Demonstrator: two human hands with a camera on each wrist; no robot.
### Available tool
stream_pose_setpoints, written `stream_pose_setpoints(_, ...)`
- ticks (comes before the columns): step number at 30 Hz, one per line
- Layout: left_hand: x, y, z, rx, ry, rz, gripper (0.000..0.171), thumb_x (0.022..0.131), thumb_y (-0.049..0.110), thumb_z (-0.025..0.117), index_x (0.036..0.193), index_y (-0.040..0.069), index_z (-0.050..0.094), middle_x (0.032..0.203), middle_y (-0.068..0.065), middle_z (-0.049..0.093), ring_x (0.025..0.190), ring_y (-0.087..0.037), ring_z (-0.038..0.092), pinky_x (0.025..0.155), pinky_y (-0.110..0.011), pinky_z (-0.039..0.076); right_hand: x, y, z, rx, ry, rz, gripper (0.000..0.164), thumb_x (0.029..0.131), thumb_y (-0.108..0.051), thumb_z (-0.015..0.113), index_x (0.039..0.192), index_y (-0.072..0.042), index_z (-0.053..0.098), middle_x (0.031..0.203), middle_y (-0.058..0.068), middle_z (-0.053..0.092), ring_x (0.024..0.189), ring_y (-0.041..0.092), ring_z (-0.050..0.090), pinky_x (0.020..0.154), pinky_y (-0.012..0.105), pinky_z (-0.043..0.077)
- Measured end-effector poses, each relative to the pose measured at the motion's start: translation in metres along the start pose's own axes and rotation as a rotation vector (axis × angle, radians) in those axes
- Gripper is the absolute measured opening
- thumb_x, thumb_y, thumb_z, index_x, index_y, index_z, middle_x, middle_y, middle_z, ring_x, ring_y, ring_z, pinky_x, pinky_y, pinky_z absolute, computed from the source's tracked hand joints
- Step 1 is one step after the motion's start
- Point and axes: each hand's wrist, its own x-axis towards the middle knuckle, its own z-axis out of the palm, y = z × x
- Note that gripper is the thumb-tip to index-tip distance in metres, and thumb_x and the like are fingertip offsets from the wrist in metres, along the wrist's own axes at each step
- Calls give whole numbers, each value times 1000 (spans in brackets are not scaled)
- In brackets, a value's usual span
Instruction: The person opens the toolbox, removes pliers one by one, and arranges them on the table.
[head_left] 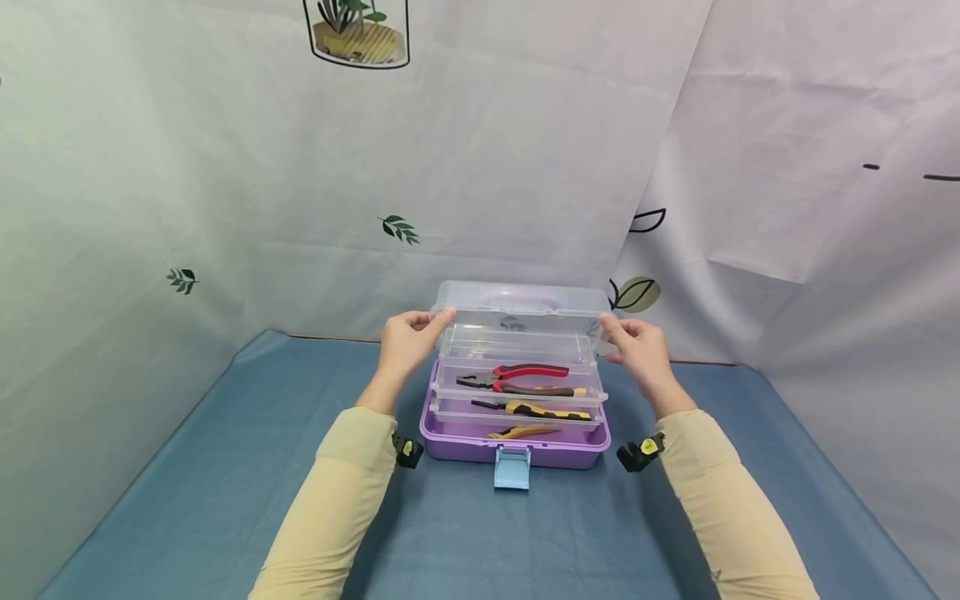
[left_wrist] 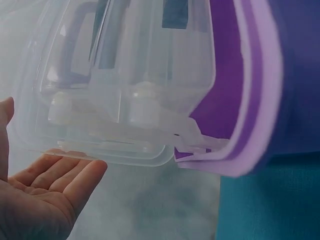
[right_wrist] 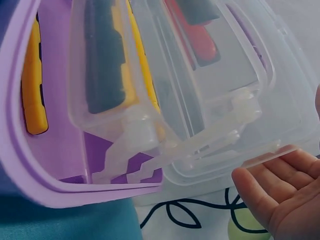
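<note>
A purple toolbox [head_left: 450, 447] stands with its clear plastic lid [head_left: 525, 298] raised and its clear trays spread in steps. My left hand [head_left: 407, 337] holds the lid at its left corner, thumb in front. The right hand [head_left: 639, 346] does likewise at the right corner. In the wrist views, the left fingers [left_wrist: 82, 180] and right fingers [right_wrist: 265, 185] lie along the lid's side edges. Red-and-black pliers [head_left: 528, 369] lie in the upper tray, a yellow-and-black handled tool [head_left: 551, 412] in the lower one. Another yellow-handled tool [head_left: 517, 432] is in the purple base.
A light blue latch [head_left: 512, 468] hangs open at the box's front, over the blue tablecloth [head_left: 465, 533]. Close behind rises a pale cloth backdrop [head_left: 510, 167] printed with leaves. Black wrist cameras [head_left: 408, 451] sit on both sleeves, beside the box.
</note>
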Motion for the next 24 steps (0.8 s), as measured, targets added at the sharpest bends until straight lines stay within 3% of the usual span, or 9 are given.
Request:
stream_pose_setpoints(7, 3, 4, 4, -15, -15, -19, 67, 80, 58, 62, 117, 1, 63, 120, -17, 64, 111, -29, 59, 91, -44, 51, 3, -1, 0, -1, -7, 20, 84, 79, -70, 50, 119, 3, 59, 127, 20, 55, 119, 35, 53, 85, 41, 55)
stream_pose_setpoints(12, 2, 6, 6, -22, -28, -34, 69, 82, 59, 60, 123, 3, 60, 126, -16, 60, 118, -29, 55, 98, -44, 48, 6, -3, 2, 22, 5, 29, 84, 80, -68, 51, 118, 6, 58, 126, 22, 55, 118, 35, 54, 85, 41, 56)
stream_pose_setpoints(18, 1, 0, 4, -79, -129, -37, 75, 87, 53, 57, 141, 3, 42, 143, -15, 46, 133, -28, 42, 109, -42, 38, 10, -4, 5, 18, 27, 28, 86, 79, -70, 51, 117, 7, 59, 122, 24, 56, 114, 34, 55, 81, 38, 57)
stream_pose_setpoints(24, 2, -2, 1, -145, -243, -36, 76, 91, 43, 55, 150, 6, 24, 154, -14, 28, 142, -28, 27, 116, -42, 27, 11, -4, 5, 2, 20, 11, 84, 83, -69, 46, 118, 6, 59, 125, 24, 55, 117, 35, 54, 89, 43, 54)
